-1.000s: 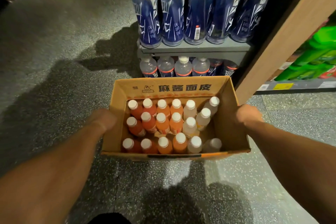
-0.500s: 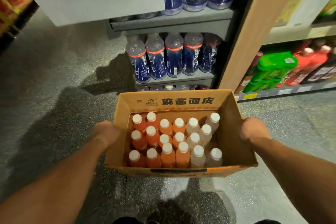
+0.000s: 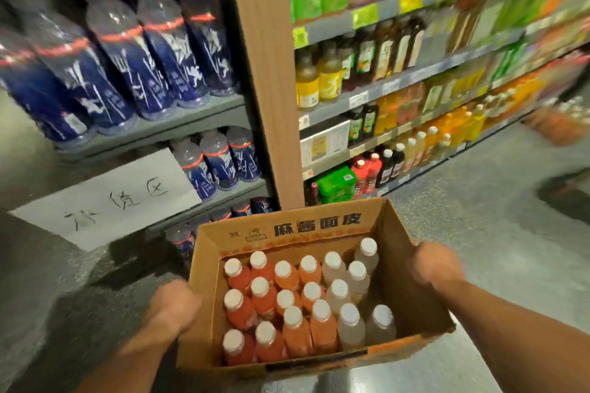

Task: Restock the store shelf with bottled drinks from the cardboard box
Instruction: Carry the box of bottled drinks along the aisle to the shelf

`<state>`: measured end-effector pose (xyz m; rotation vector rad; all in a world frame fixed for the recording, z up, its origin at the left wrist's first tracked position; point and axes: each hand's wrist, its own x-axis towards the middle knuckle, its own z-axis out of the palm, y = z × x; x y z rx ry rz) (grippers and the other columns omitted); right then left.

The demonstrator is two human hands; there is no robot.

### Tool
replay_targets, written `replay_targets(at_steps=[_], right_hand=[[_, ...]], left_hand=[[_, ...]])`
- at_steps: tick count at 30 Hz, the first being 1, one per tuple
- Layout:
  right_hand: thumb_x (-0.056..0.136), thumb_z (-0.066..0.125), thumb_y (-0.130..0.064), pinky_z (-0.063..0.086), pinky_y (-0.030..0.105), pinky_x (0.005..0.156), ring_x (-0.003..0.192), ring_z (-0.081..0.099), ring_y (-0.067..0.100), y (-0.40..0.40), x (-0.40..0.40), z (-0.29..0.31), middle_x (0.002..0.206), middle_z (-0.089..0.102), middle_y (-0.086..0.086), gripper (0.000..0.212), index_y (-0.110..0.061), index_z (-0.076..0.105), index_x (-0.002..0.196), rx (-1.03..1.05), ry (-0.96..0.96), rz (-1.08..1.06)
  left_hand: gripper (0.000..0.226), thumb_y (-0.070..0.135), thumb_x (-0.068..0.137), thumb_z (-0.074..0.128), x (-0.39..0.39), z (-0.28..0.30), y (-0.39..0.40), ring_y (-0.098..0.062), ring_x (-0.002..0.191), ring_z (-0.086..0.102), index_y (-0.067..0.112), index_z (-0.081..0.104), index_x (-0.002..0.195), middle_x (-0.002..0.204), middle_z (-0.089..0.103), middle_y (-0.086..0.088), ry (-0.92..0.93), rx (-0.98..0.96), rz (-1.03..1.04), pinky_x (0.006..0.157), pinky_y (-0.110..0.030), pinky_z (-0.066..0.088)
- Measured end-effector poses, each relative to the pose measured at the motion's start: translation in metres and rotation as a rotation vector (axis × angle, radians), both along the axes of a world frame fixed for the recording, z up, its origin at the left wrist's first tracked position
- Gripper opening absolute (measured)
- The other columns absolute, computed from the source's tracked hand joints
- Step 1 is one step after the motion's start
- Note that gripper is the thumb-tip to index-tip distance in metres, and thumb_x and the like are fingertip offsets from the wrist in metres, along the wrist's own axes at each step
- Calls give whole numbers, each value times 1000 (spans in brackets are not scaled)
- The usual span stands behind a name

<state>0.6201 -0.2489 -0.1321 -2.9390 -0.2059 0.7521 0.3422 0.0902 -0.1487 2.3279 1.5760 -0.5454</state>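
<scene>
Both forearms are bare to the frame's near edge, no sleeve showing. The left hand (image 3: pixel 174 308) and right hand (image 3: pixel 435 266) carry no glove, ring or watch.

Matt cardboard, glossy plastic and painted metal in a shop aisle.

An open box (image 3: pixel 412 306) of matt brown corrugated cardboard holds small bottles (image 3: pixel 306 306) of shiny translucent plastic with smooth white caps. The shelves (image 3: pixel 178 124) look like grey painted metal, beside an upright post (image 3: pixel 261 73) with a wood-grain finish. Large bottles (image 3: pixel 127 67) are glossy clear plastic. A paper sign (image 3: pixel 121 198) is matt white. The floor (image 3: pixel 495 233) is speckled and slightly glossy.
</scene>
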Motion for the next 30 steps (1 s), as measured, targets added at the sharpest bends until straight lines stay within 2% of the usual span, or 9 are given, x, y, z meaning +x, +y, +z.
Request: replay_targets(at_steps=[3, 8, 12, 16, 20, 25, 30], right_hand=[[88, 55, -18, 46, 32, 88, 115, 59, 30, -50, 6, 55, 121, 65, 10, 28, -15, 69, 112, 9, -10, -111], [87, 55, -24, 45, 30, 78, 108, 63, 31, -139, 20, 125, 116, 68, 11, 28, -12, 71, 106, 46, -47, -213], [87, 55, -23, 46, 30, 75, 104, 64, 32, -207, 46, 161, 113, 68, 13, 26, -9, 71, 102, 93, -75, -263], [85, 58, -21, 48, 32, 78, 103, 64, 33, -268, 72, 190, 109, 69, 14, 22, -9, 70, 99, 124, -140, -348], [89, 55, -22, 50, 34, 82, 101, 64, 31, -321, 110, 202, 108, 69, 12, 22, -11, 69, 100, 86, -209, -413], [84, 57, -25, 51, 33, 72, 92, 65, 32, -377, 168, 200, 101, 69, 12, 21, -12, 69, 94, 85, -230, -488], [83, 59, -26, 52, 32, 70, 86, 66, 30, -417, 239, 195, 88, 65, 9, 12, -16, 64, 79, 36, -234, -496]], left_hand=[[23, 24, 84, 56, 34, 57, -23, -28, 93, 68, 11, 71, 97, 105, 71, -10, -33, 27, -84, 76, -30, 54], [32, 28, 84, 56, 110, 138, -75, -28, 104, 66, 9, 70, 106, 114, 70, -10, -35, 106, -310, 85, -32, 53], [28, 30, 89, 55, 171, 179, -127, -28, 108, 63, 12, 67, 108, 117, 66, -10, -82, 120, -420, 84, -30, 49], [26, 34, 89, 55, 227, 198, -181, -19, 86, 59, 15, 69, 100, 103, 66, -3, -78, 161, -502, 70, -28, 45], [20, 33, 89, 56, 286, 212, -232, -17, 77, 55, 16, 68, 88, 96, 66, -2, -70, 165, -570, 63, -24, 43], [22, 32, 86, 58, 368, 213, -283, -23, 92, 64, 15, 71, 93, 105, 70, -6, -96, 149, -621, 67, -28, 45], [18, 29, 85, 57, 464, 205, -319, -24, 90, 65, 15, 68, 88, 99, 68, -6, -75, 102, -676, 67, -28, 46]])
